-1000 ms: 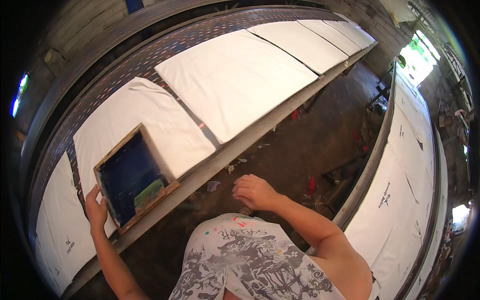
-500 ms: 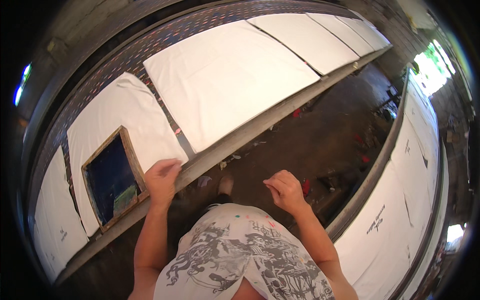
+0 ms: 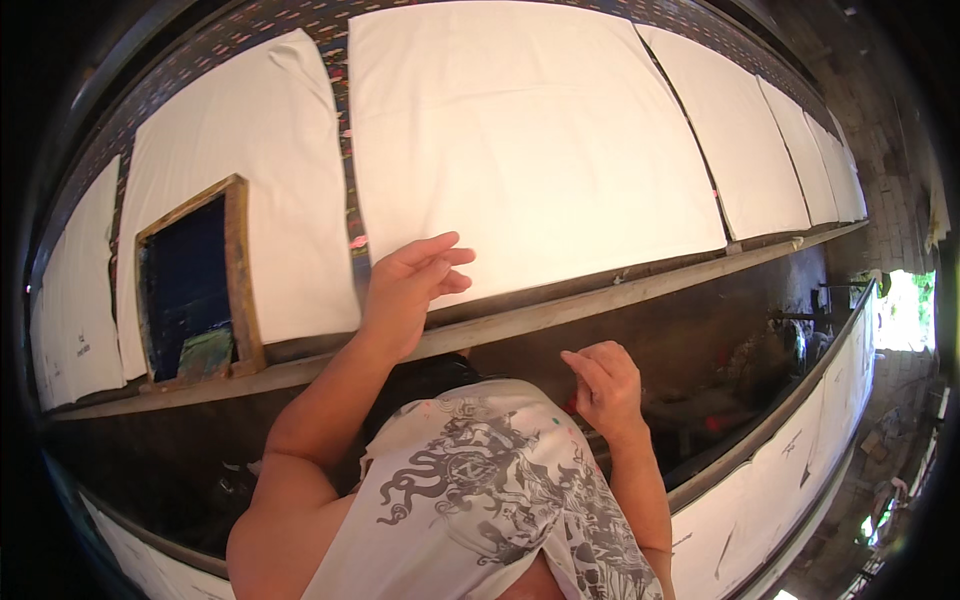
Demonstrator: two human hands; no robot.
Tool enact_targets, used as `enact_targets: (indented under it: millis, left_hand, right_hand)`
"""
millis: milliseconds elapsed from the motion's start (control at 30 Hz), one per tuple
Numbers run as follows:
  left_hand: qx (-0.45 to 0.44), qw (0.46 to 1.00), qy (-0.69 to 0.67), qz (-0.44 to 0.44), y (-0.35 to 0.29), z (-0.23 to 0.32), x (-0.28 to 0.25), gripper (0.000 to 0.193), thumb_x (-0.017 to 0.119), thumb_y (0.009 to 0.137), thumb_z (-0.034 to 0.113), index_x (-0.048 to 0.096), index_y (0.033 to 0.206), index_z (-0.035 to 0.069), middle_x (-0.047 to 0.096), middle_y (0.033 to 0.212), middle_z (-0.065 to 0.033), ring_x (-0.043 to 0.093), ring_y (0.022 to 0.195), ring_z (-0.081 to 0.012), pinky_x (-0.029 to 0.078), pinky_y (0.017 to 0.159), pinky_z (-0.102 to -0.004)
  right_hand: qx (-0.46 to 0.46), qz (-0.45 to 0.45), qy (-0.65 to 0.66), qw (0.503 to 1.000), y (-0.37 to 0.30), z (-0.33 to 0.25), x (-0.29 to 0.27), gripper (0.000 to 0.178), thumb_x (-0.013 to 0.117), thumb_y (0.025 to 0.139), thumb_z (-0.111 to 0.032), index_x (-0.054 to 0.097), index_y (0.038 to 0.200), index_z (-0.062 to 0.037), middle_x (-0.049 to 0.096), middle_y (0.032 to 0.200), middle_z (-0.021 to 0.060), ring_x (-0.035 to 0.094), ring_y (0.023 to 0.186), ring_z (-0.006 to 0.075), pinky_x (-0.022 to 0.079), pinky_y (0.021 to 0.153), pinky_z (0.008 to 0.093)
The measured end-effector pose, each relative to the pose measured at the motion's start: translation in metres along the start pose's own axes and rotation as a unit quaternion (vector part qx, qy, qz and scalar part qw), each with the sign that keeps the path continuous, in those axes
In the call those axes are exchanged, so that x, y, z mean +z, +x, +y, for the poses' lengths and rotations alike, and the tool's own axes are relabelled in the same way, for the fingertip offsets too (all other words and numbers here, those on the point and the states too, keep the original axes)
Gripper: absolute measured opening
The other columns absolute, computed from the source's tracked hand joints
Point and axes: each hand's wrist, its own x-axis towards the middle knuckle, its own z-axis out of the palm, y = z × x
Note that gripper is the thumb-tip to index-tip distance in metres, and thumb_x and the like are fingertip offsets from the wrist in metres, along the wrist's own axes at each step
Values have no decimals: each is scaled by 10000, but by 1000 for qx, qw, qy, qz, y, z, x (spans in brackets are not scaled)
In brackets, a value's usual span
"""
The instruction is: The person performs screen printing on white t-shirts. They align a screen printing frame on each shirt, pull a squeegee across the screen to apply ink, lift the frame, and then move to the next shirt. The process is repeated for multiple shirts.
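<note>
My left hand (image 3: pixel 410 295) is raised over the front edge of a large white cloth panel (image 3: pixel 520 140), with its fingers stretched out and nothing in them. My right hand (image 3: pixel 608 388) hangs over the gap in front of the table, its fingers curled in and no object showing in them. To the left, a wooden-framed printing screen (image 3: pixel 240 270) with dark blue mesh rests on another white cloth panel (image 3: pixel 290 180). A greenish patch (image 3: pixel 207 352) shows at the screen's near end.
The long table's wooden front edge (image 3: pixel 540 315) runs from left to right. More white cloth panels (image 3: pixel 720 130) lie along it on a dark, speckled surface. Behind me, a second table carries white cloth (image 3: pixel 770 500) with small dark prints. Dark floor (image 3: pixel 690 340) lies between the tables.
The view has turned and shifted right along the table. My left hand has left the screen's corner, moved over the large panel, and spread its fingers. My right hand stays curled.
</note>
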Motion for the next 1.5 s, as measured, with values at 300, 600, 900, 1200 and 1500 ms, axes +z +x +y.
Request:
enact_targets:
  millis: [300, 600, 900, 1200, 1500]
  left_hand:
    - [167, 940, 277, 106, 14, -11, -8, 107, 789, 1056, -14, 826, 1156, -23, 831, 1076, -100, 778, 996, -168, 629, 950, -338]
    - [104, 690, 625, 350, -26, -10, 2, 255, 797, 1046, 59, 797, 1285, -31, 790, 1122, -131, 769, 931, -279, 623, 916, -397]
    - [23, 661, 568, 490, -15, -39, -14, 682, 947, 940, 350, 738, 1413, -95, 820, 1182, -211, 805, 1010, -301, 630, 942, -426]
    - [51, 856, 131, 498, -1, -22, 15, 485, 881, 1035, 186, 722, 1422, -59, 803, 1320, -150, 777, 1166, -245, 622, 991, -384]
    - [85, 852, -302, 419, 14, -54, 91, 474, 678, 1183, 189, 554, 1606, 15, 671, 1582, -191, 703, 1427, -393, 613, 1182, -630]
  right_hand:
    - [83, 73, -70, 991, 24, 132, -31, 184, 916, 855, -17, 754, 908, -87, 732, 865, 117, 720, 808, 367, 588, 722, 490]
    - [220, 20, -281, 934, 51, 334, -126, 251, 819, 1042, -240, 830, 1185, -34, 807, 1106, 188, 756, 1087, 425, 596, 951, 540]
    - [381, -68, -211, 898, 75, 408, -134, 669, 927, 918, -505, 801, 1366, -24, 853, 1181, 211, 817, 1088, 424, 631, 972, 534]
    - [408, -146, 48, 900, 75, 450, -138, 632, 935, 943, -347, 748, 1420, 22, 848, 1219, 220, 832, 1096, 349, 656, 958, 465]
    - [487, 148, 602, 616, 86, 370, -115, 479, 640, 1182, -120, 528, 1631, 2, 697, 1517, 214, 764, 1323, 354, 724, 1024, 582]
